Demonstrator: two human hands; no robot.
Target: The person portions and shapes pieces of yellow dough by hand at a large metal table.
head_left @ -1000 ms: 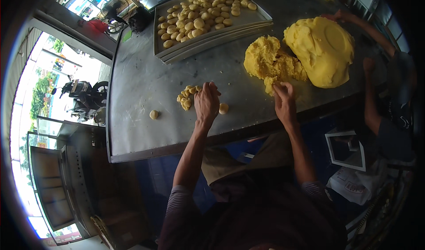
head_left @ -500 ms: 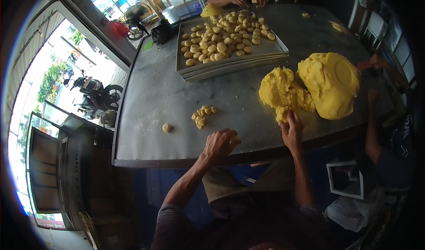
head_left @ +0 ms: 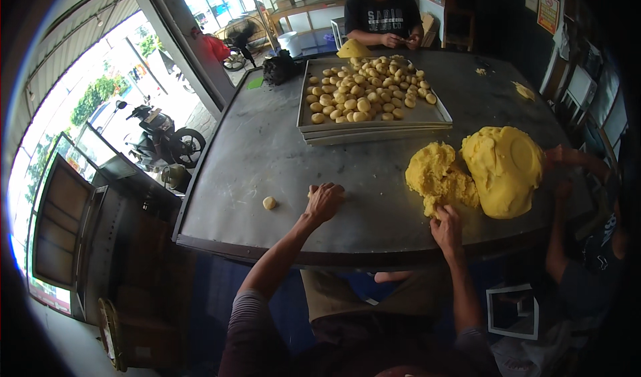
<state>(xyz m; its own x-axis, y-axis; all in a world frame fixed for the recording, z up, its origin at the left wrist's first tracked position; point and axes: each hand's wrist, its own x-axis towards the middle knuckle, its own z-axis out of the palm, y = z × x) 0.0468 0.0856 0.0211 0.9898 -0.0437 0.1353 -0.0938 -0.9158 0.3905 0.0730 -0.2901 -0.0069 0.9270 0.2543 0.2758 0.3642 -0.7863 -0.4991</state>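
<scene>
My left hand [head_left: 325, 202] is over the tabletop with its fingers curled down on a cluster of small pale dough pieces, mostly hidden beneath it. A single pale dough ball [head_left: 269, 203] lies to its left. At the near edge of a crumbly yellow dough mound [head_left: 427, 167], my right hand [head_left: 446, 229] pinches a loose lump of that dough. A larger, smooth yellow dough mass [head_left: 502, 170] sits against the mound's right side. Farther off, many round dough balls [head_left: 364, 90] are heaped on a metal tray [head_left: 380, 131], which rests on other trays.
The metal table [head_left: 234, 177] spans the middle. Across it, a person [head_left: 384, 17] handles something small beside another yellow dough lump [head_left: 352, 48]. A second person's arm [head_left: 577, 157] reaches in at right. A black bag [head_left: 280, 68] stands at the far left corner.
My left hand has moved onto the cluster of dough pieces, covering it. My right hand stays at the crumbly mound. The view has tilted up, showing more of the person opposite.
</scene>
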